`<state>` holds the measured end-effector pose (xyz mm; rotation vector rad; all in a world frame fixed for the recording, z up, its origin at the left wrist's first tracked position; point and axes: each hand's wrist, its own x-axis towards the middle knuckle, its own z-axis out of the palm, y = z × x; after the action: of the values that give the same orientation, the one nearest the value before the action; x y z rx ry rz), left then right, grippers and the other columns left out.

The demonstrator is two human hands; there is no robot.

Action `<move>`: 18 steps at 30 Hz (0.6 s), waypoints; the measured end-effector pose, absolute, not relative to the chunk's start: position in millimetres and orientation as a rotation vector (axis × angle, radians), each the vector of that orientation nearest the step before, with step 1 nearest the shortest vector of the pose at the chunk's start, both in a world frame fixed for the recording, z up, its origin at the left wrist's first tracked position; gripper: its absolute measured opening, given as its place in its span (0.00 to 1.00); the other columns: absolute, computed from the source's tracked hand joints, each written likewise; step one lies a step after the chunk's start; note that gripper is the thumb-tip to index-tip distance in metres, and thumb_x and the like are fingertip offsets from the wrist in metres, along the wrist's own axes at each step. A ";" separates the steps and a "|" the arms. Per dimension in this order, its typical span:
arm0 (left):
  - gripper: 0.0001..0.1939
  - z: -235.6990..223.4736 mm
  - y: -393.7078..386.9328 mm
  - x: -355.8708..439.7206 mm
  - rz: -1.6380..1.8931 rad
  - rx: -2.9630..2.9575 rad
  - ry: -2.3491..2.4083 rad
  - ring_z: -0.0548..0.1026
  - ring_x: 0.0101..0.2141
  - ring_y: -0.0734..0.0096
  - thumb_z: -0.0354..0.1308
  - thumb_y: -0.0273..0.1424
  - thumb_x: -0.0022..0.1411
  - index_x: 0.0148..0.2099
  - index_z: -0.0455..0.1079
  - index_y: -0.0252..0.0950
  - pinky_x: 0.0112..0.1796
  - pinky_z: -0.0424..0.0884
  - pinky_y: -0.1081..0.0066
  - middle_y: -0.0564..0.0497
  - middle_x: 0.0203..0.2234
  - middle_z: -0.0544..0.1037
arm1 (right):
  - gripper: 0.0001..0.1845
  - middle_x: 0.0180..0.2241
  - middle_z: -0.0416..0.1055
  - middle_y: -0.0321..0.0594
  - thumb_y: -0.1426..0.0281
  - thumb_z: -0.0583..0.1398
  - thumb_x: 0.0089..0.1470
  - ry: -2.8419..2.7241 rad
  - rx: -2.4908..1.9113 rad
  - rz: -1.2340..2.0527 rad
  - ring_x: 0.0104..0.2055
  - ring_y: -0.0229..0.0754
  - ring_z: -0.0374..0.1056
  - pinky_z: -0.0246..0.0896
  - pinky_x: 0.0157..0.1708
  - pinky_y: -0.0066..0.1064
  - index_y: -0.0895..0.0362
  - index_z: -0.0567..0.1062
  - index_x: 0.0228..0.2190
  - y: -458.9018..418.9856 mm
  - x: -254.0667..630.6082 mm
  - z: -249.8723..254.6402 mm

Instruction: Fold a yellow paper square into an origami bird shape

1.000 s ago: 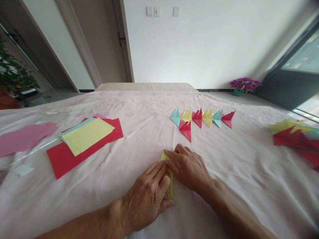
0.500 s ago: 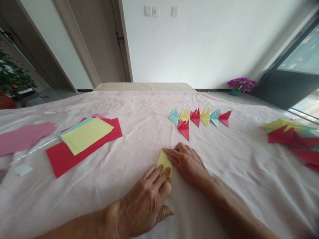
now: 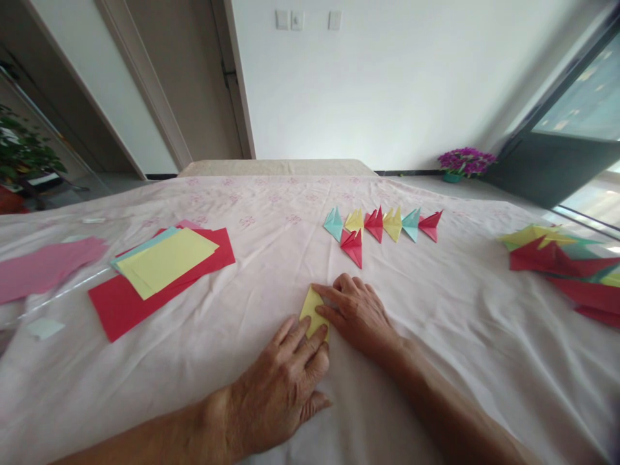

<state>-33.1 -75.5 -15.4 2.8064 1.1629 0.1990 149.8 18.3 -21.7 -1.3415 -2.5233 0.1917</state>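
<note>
A small folded piece of yellow paper (image 3: 314,311) lies on the cloth in front of me, its upper end pointed. My left hand (image 3: 285,381) rests flat with spread fingers over its lower part, the fingertips pressing it down and hiding that end. At the paper's top and right edge is my right hand (image 3: 356,313), index finger and thumb on the paper and the other fingers curled. Just beyond stands a row of folded paper pieces in red, yellow and light blue, with a red folded piece (image 3: 353,248) nearest my right hand.
On the left, yellow sheets (image 3: 167,261) lie over light blue and red sheets (image 3: 111,313). Pink paper (image 3: 51,265) is farther left, near a pale scrap (image 3: 46,328). More folded red paper (image 3: 542,257) and yellow and green pieces are piled at right. A wrinkled pale tablecloth (image 3: 261,271) covers the table.
The yellow paper went from a narrow strip under both hands to a wider, flat shape. My left fingers slid down and spread on it. My right hand stays at its upper right edge.
</note>
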 end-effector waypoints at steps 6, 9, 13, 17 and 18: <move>0.26 -16.4 -82.6 -35.1 0.296 2.719 1.203 0.54 0.63 0.44 0.47 0.44 0.67 0.62 0.57 0.37 0.59 0.47 0.41 0.44 0.63 0.60 | 0.18 0.38 0.66 0.39 0.63 0.56 0.62 -2.469 -1.327 0.179 0.39 0.43 0.62 0.52 0.38 0.33 0.39 0.70 0.52 19.4 150.6 -26.9; 0.21 -7.9 -80.4 -29.1 0.336 2.673 1.252 0.60 0.61 0.46 0.51 0.42 0.66 0.57 0.62 0.37 0.58 0.52 0.44 0.44 0.60 0.66 | 0.16 0.37 0.68 0.39 0.62 0.53 0.63 -2.407 -1.340 0.227 0.38 0.42 0.63 0.53 0.38 0.33 0.39 0.73 0.50 22.6 152.6 -30.1; 0.11 6.3 -63.0 -11.0 0.268 2.503 1.548 0.77 0.38 0.62 0.44 0.33 0.70 0.40 0.67 0.37 0.42 0.70 0.63 0.49 0.34 0.79 | 0.16 0.36 0.71 0.39 0.66 0.52 0.63 -2.299 -1.351 0.348 0.39 0.41 0.66 0.56 0.38 0.30 0.46 0.75 0.48 29.2 158.7 -36.2; 0.09 8.9 -38.1 2.5 0.196 2.493 1.753 0.77 0.38 0.57 0.45 0.25 0.67 0.43 0.66 0.35 0.35 0.71 0.64 0.44 0.37 0.76 | 0.15 0.38 0.73 0.40 0.70 0.53 0.61 -2.225 -1.356 0.376 0.42 0.41 0.69 0.59 0.41 0.27 0.52 0.78 0.43 32.5 164.6 -41.4; 0.11 8.5 -32.3 3.0 0.187 2.515 1.745 0.76 0.41 0.57 0.44 0.22 0.66 0.45 0.66 0.35 0.36 0.71 0.65 0.43 0.40 0.74 | 0.15 0.38 0.74 0.40 0.71 0.53 0.61 -2.210 -1.355 0.382 0.42 0.41 0.69 0.59 0.42 0.27 0.52 0.79 0.43 32.8 165.7 -42.1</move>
<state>3.0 -32.3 8.5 2.5152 1.7455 0.1866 165.7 32.8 -42.1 -1.3549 -2.2104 0.3822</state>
